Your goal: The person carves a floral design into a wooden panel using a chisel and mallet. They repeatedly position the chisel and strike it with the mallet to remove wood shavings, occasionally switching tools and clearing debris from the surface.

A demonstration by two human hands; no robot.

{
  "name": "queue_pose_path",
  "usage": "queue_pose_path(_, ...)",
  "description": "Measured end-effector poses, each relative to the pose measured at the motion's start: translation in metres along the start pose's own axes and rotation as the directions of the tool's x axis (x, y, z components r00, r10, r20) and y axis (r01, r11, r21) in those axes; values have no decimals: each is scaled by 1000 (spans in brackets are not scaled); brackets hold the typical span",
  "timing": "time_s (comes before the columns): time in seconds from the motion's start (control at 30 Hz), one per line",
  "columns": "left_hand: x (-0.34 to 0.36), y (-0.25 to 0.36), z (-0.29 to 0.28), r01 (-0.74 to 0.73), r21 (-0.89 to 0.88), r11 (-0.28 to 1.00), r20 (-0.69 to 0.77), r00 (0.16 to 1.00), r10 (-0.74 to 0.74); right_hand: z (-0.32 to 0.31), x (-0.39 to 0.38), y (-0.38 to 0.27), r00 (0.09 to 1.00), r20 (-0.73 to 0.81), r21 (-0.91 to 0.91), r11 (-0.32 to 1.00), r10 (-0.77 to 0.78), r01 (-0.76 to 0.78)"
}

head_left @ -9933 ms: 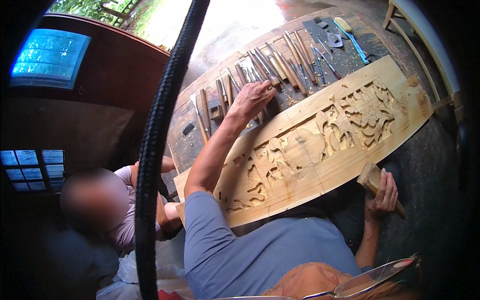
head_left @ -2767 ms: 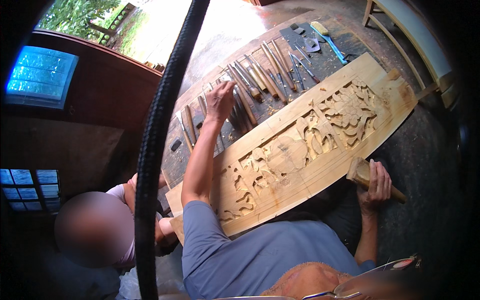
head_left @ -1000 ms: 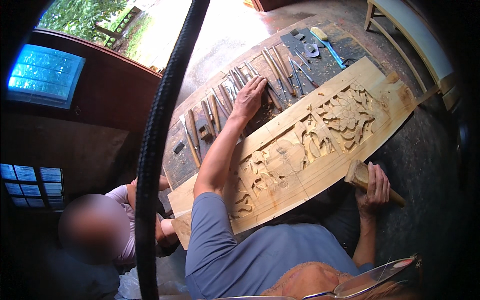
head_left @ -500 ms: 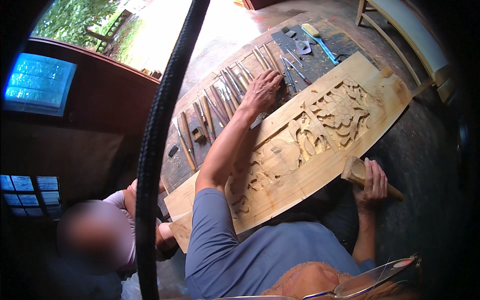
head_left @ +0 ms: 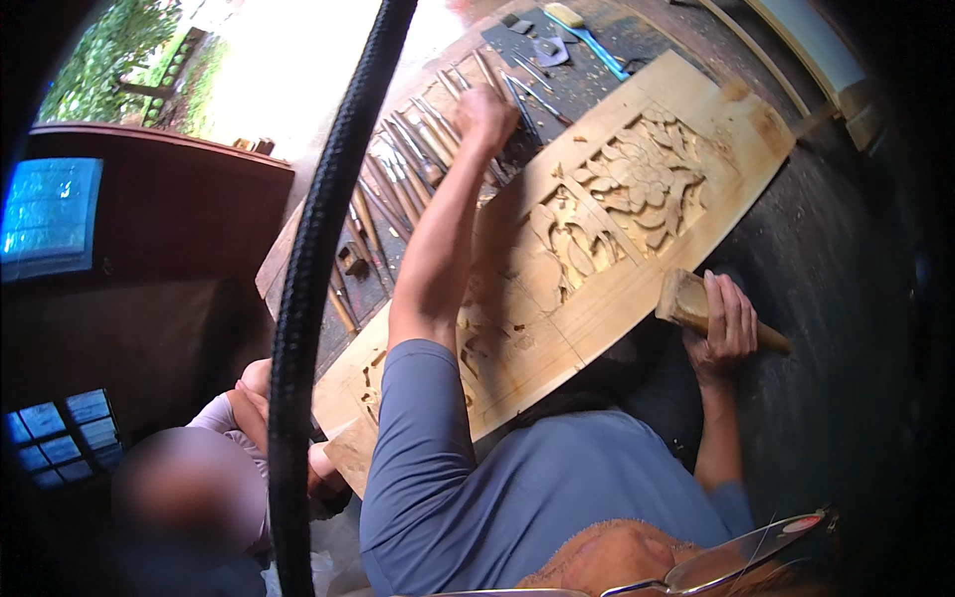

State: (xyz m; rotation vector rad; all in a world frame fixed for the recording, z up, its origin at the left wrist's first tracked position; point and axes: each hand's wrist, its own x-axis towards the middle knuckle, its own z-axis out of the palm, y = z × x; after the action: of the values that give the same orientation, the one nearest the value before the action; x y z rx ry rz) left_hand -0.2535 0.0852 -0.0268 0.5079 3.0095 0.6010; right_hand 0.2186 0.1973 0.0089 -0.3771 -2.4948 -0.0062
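Observation:
My left hand (head_left: 487,117) is over the row of carving chisels (head_left: 403,139), its fingers curled in. Whatever is inside those fingers, if anything, is hidden. My right hand (head_left: 731,323) grips a wooden mallet (head_left: 686,300) beside the near right edge of the panel; its blocky head points left and its handle sticks out past my fingers. Between my arms lies a long pale wooden panel (head_left: 637,284), slanting from lower left to upper right. Flowers and leaves are carved in relief toward its right end, and part of its left half is covered by my left arm.
Beyond the chisels, a blue-handled brush (head_left: 597,50) and small dark sharpening stones (head_left: 517,24) lie on the worktable. A small wooden block (head_left: 351,261) sits among the tools. Another person (head_left: 224,418) is at the left. A black cord (head_left: 333,239) crosses the view.
My left hand has curled its fingers in and shifted left among the chisels. The view has tilted, so the panel and table appear higher and further left. The mallet stays in my right hand.

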Motion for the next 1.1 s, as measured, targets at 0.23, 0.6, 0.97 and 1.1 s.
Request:
queue_pose_path(0.23, -56, -30, -45, 139, -943, 303, 165, 984, 63, -2, 1, 5, 1000, -1, 18, 1000, -15, 15)
queue_pose_path(0.6, -51, 42, -61, -93, -236, 967, 82, 990, 115, -1, 5, 4, 999, -35, -3, 1000, -24, 24)
queue_pose_path(0.97, -14, 11, 16, -208, -168, 964, 115, 967, 229, 7, -3, 3, 998, -37, 14, 999, -47, 47)
queue_pose_path(1.1, -63, -12, -82, -373, -661, 651, -412, 906, 100, 4, -6, 5, 1000, -8, -11, 1000, -27, 27)
